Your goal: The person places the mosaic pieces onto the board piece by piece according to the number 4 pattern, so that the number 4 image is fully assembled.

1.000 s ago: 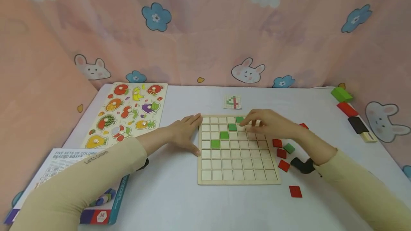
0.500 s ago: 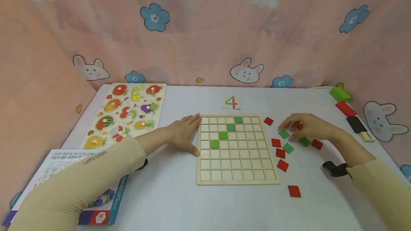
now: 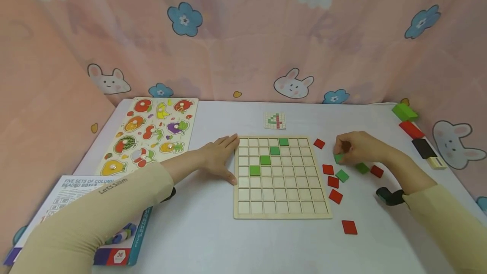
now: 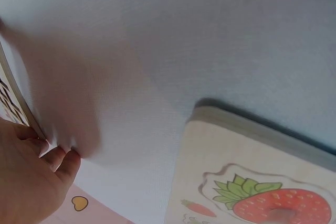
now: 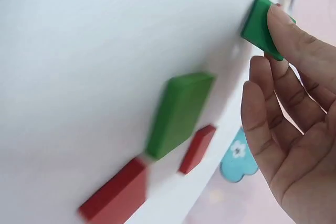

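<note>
My right hand (image 3: pixel 359 147) pinches a green square tile (image 5: pixel 260 27) between thumb and fingers, right of the wooden grid board (image 3: pixel 283 216). Close by on the table lie another green tile (image 3: pixel 362 168) and a red tile (image 3: pixel 377 171). My left hand (image 3: pixel 218 158) rests at the board's left edge, fingers straight and thumb spread; its fingertips touch the edge in the left wrist view. Green tiles (image 3: pixel 265 160) sit in a diagonal of cells on the board, rising to the top row.
Several red tiles (image 3: pixel 335 196) lie along the board's right side. Behind the board is a small pattern card (image 3: pixel 274 120). A fruit puzzle (image 3: pixel 152 132) and a box (image 3: pixel 76 189) stand at left; coloured blocks (image 3: pixel 411 129) line the far right.
My right hand has moved right from the board's top row, where a green tile sits, to the loose tiles and now pinches a green one. The left hand stays put.
</note>
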The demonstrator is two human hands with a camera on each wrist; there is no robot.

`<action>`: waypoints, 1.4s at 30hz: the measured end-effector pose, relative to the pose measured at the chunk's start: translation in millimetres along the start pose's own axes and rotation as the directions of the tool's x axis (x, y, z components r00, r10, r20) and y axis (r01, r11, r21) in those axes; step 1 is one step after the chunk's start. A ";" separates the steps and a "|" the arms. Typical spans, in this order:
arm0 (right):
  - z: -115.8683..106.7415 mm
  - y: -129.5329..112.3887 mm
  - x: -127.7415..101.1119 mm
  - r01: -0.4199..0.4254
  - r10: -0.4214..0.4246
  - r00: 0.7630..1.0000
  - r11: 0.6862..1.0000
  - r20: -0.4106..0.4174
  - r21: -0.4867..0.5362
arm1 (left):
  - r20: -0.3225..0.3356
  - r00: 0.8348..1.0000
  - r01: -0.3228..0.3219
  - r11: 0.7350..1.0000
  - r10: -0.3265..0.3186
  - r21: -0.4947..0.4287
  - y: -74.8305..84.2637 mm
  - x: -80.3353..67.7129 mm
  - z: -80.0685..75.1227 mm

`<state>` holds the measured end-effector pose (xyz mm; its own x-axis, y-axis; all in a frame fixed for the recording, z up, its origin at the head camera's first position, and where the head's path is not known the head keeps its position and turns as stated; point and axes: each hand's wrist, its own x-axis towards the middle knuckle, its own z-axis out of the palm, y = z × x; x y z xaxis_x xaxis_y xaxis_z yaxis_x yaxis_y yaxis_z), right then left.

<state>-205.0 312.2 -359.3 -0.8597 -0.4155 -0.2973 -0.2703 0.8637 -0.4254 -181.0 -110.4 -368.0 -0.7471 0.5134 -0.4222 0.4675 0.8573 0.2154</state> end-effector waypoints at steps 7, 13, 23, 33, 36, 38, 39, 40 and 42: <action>4.8 -42.2 12.3 0.115 -0.107 0.991 0.988 -0.079 0.106 | 0.003 1.000 0.000 1.000 0.000 0.001 -1.3 -0.7 0.4; 38.6 -104.0 24.9 0.234 -0.223 0.972 0.947 -0.075 0.219 | 0.010 1.000 0.001 1.000 -0.001 -0.010 0.7 -1.2 -2.2; 73.3 -169.0 36.4 0.331 -0.331 0.942 0.906 -0.045 0.262 | -0.001 1.000 -0.009 1.000 0.009 -0.016 0.7 -2.4 -2.9; 85.4 -179.7 36.7 0.353 -0.354 0.935 0.917 -0.029 0.187 | 0.011 1.000 -0.004 1.000 0.004 -0.025 -0.3 -2.2 -4.4; 87.8 -179.9 37.4 0.384 -0.383 0.923 0.911 -0.039 0.151 | 0.011 1.000 -0.003 0.999 0.004 -0.032 0.6 -3.3 -4.8; 88.1 -180.6 36.6 0.395 -0.393 0.919 0.910 -0.043 0.123 | 0.010 1.000 -0.003 0.999 0.003 -0.033 0.9 -3.3 -4.7; 88.0 -181.1 36.0 0.393 -0.390 0.920 0.913 -0.043 0.112 | 0.009 1.000 -0.003 0.999 0.004 -0.033 1.1 -3.4 -4.6; 87.6 -181.6 35.4 0.388 -0.386 0.922 0.916 -0.043 0.097 | 0.008 1.000 -0.004 0.999 0.004 -0.032 1.1 -3.4 -4.5; 86.1 -182.0 33.7 0.377 -0.375 0.926 0.923 -0.041 0.077 | 0.008 1.000 -0.005 0.999 0.005 -0.031 1.1 -3.3 -4.2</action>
<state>-147.4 116.4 -365.5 -0.7125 -0.6971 -0.0806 -0.5406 0.6185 -0.5703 -180.0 -111.0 -362.6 -0.7407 0.5177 -0.4282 0.4563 0.8554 0.2450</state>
